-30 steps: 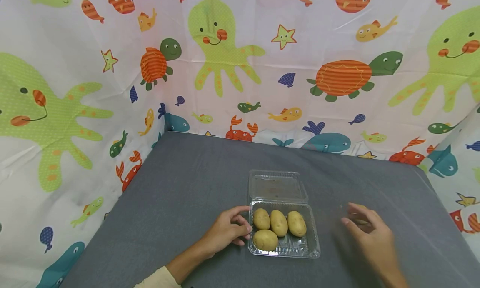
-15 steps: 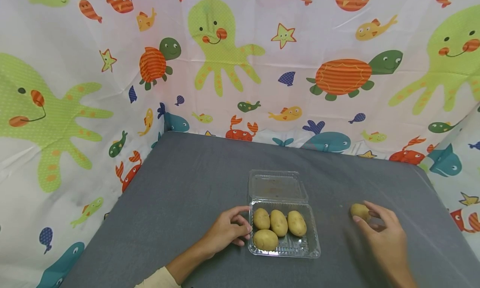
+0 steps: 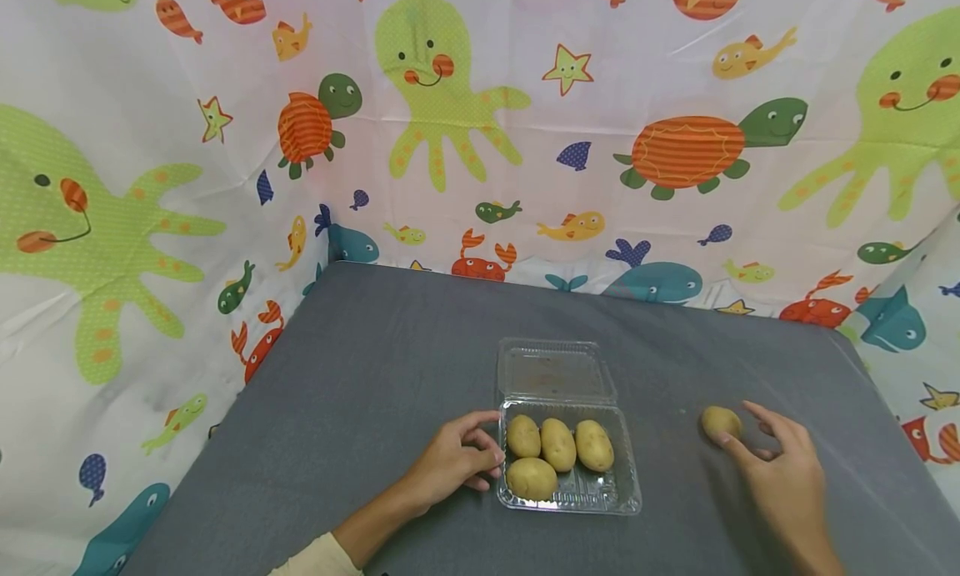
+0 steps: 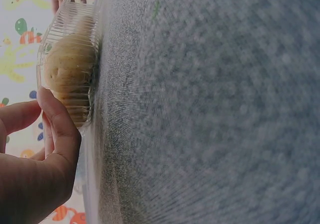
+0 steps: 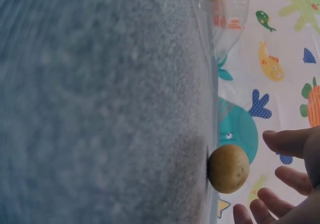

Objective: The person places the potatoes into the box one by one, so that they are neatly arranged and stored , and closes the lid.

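Observation:
A clear plastic clamshell container (image 3: 600, 499) stands on the table with its lid (image 3: 555, 374) folded back. Several potatoes (image 3: 557, 445) lie inside it. My left hand (image 3: 450, 468) is at the container's left side, fingertips on its rim; in the left wrist view the thumb and finger (image 4: 57, 116) meet at that edge. One loose potato (image 3: 722, 425) rests on the table to the right of the container. Beside it is my right hand (image 3: 780, 476), fingers spread; the right wrist view shows a gap between those fingers (image 5: 272, 201) and the loose potato (image 5: 228, 168).
A grey cloth covers the table (image 3: 390, 351). Behind it and along both sides hangs a white curtain (image 3: 517, 176) printed with sea animals.
My right hand has set the loose potato down on the table, released it and drawn back to the right. The left hand and the container have stayed in place.

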### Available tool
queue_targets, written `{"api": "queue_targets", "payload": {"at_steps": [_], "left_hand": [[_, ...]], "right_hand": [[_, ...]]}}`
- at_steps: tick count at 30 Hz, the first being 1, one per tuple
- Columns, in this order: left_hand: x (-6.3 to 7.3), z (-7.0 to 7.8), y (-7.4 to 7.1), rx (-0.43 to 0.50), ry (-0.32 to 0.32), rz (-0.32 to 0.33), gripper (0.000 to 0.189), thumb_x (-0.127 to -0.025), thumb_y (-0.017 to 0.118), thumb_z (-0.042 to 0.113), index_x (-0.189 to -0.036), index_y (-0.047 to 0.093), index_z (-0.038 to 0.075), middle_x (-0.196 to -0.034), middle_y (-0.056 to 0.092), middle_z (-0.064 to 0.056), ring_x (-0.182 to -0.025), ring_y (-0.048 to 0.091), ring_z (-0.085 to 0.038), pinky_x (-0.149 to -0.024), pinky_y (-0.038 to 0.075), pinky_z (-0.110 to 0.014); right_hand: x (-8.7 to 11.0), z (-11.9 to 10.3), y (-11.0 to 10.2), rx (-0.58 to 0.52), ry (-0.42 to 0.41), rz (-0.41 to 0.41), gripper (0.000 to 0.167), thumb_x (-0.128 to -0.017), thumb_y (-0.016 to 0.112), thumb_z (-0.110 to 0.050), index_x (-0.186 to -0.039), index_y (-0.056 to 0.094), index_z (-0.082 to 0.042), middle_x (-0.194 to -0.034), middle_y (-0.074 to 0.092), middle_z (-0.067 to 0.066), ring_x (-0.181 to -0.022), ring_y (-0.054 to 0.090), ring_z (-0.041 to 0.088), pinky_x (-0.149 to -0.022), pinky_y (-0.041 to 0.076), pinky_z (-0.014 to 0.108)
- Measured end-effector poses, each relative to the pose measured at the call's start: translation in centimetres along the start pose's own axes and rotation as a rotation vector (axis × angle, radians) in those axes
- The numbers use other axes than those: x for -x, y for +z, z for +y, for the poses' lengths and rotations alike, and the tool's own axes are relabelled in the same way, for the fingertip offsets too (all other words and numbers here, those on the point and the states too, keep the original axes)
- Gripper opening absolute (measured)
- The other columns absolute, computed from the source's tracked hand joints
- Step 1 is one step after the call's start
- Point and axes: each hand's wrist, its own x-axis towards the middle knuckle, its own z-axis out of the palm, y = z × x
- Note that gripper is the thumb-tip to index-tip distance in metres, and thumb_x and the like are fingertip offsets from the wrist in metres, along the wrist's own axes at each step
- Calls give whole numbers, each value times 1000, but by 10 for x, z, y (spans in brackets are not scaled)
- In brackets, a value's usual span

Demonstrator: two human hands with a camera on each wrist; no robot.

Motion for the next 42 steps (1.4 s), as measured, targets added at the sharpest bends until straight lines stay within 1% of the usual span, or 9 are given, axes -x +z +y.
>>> {"api": "queue_targets", "payload": {"at_steps": [7, 15, 17, 18, 20, 24, 28, 35, 42], "left_hand": [[0, 0, 0, 3, -1, -2, 61, -98, 72, 7, -154, 50, 2, -97, 69, -8, -85, 73, -19, -63, 63, -26], [-1, 0, 0, 2, -6, -2, 61, -98, 72, 7, -155, 49, 3, -97, 70, -9, -85, 73, -19, -64, 63, -27], [-1, 1, 0, 1, -5, -1, 61, -98, 72, 7, -155, 49, 3, -97, 69, -9, -85, 73, -18, -64, 63, -26], [-1, 1, 0, 0, -4, -1, 61, -98, 72, 7, -155, 49, 3, -97, 69, -9, -85, 72, -18, -64, 63, -26], [-1, 1, 0, 0, -5, -2, 61, -98, 72, 7, -155, 49, 3, -97, 69, -8, -85, 72, -18, -64, 63, -26], [-1, 1, -1, -2, -5, -1, 61, -98, 72, 7, -155, 49, 3, -97, 70, -9, -85, 73, -18, -64, 63, -27], [0, 0, 0, -1, -7, -1, 61, -98, 72, 7, -155, 49, 3, -97, 70, -8, -85, 73, -19, -64, 63, -27], [0, 0, 1, 3, -9, 6, 62, -97, 72, 6, -154, 50, 2, -96, 70, -7, -84, 73, -19, -63, 63, -26], [-1, 0, 1, 2, -9, 8, 62, -96, 72, 5, -154, 50, 3, -96, 70, -7, -84, 73, -18, -62, 62, -26]], "right_hand": [[-6, 5, -1, 25, 75, -89, 63, -93, 84, -28, -145, 61, -3, -139, 53, 26, -117, 55, 36, -64, 32, -6], [-12, 8, -1, 38, 133, -146, 68, -94, 83, -36, -148, 58, -3, -142, 53, 26, -123, 57, 41, -65, 34, -1], [-13, 9, -1, 54, 134, -159, 69, -94, 82, -38, -148, 58, -3, -142, 54, 27, -124, 58, 43, -68, 39, 6], [-13, 9, -1, 59, 137, -166, 69, -95, 81, -39, -148, 57, -2, -142, 53, 27, -124, 58, 44, -72, 46, 12], [-15, 9, 0, 64, 138, -180, 70, -95, 80, -40, -149, 55, -1, -143, 53, 29, -125, 58, 46, -82, 53, 30], [-17, 8, 2, 54, 157, -215, 74, -97, 79, -42, -151, 52, 0, -147, 50, 31, -129, 55, 49, -97, 47, 66], [-20, 7, 3, 43, 175, -239, 77, -96, 79, -44, -153, 50, -1, -147, 51, 31, -131, 53, 49, -102, 42, 69], [-21, 8, 3, 63, 141, -250, 74, -96, 79, -45, -147, 55, 2, -141, 57, 34, -127, 56, 50, -97, 45, 68], [-26, 10, 4, 85, 150, -282, 72, -95, 80, -45, -143, 58, 3, -140, 57, 35, -126, 57, 52, -98, 44, 71]]}}
